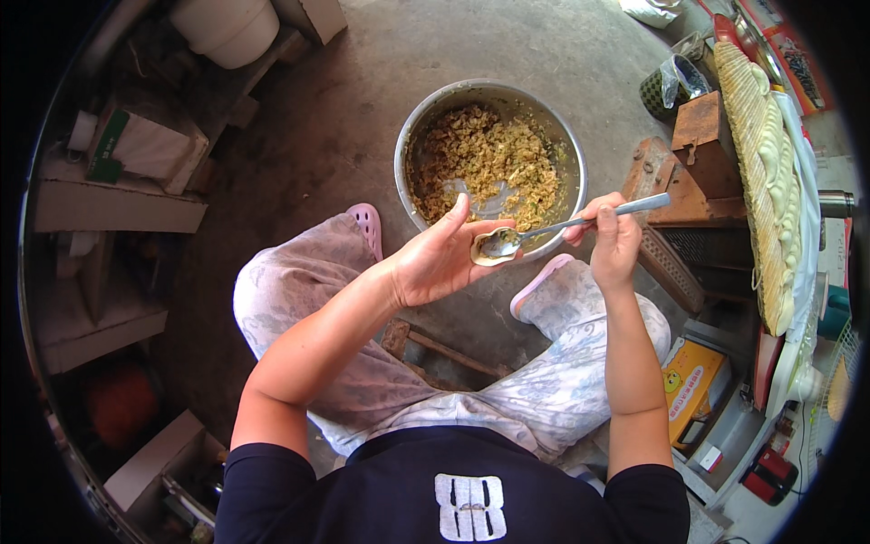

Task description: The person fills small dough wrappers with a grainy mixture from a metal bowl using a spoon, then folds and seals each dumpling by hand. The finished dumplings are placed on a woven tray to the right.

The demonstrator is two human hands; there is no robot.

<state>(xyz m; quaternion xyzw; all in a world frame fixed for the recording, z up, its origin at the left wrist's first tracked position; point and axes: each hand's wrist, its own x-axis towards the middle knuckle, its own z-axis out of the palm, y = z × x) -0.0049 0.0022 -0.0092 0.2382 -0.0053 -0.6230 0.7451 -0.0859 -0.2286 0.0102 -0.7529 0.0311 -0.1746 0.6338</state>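
My left hand [435,262] is palm up, a round dough wrapper [484,257] resting on its fingers. Between thumb and fingers, my right hand [613,238] grips a metal spoon [584,219]. The spoon's bowl lies inside the wrapper, over a little filling that it partly covers. Just beyond both hands, a steel basin [581,153] on the floor holds chopped, yellow-brown filling [493,156] with green bits. To the right, several pale shaped dumplings [781,183] sit in rows along a woven straw tray [737,136].
A rusty metal box [699,126] and a bin [659,88] with a plastic liner stand right of the basin. An orange carton [700,391] lies below the tray. At left are wooden shelves [115,207] and a white bucket [228,30]. A thermos [834,202] stands beyond the tray.
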